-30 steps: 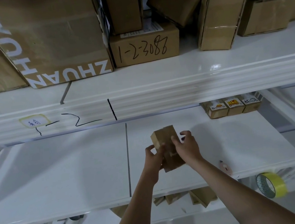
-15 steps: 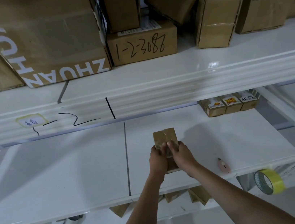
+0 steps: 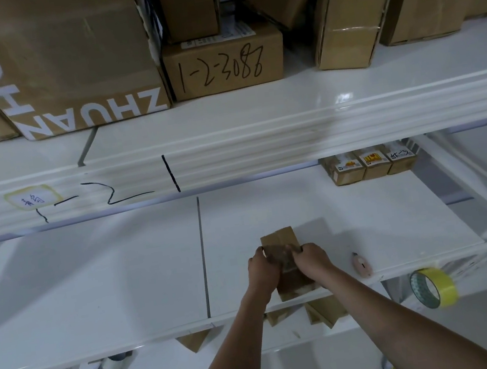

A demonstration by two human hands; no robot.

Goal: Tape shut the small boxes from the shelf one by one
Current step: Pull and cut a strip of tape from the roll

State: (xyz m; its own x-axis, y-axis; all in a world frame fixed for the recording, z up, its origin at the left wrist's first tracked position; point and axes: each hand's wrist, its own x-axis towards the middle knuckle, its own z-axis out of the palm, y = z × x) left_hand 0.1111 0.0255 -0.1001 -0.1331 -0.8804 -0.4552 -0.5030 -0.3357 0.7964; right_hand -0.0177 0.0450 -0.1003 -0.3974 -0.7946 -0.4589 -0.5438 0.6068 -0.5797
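Two hands grip one small box (image 3: 278, 239) that lies on the middle shelf (image 3: 124, 279), close to its front edge. The left hand (image 3: 262, 270) curls round the box's left side; the right hand (image 3: 314, 260) curls round its right side, fingers over the top, where a glossy strip of tape runs along the box. Just right of the hands a pink cutter (image 3: 362, 264) lies on the same shelf. A yellow tape roll (image 3: 433, 287) hangs at the shelf's front right corner. Three small labelled boxes (image 3: 369, 163) sit in a row at the back right of this shelf. On the upper shelf stand bigger cartons, one hand-marked 1-2-3088 (image 3: 224, 65).
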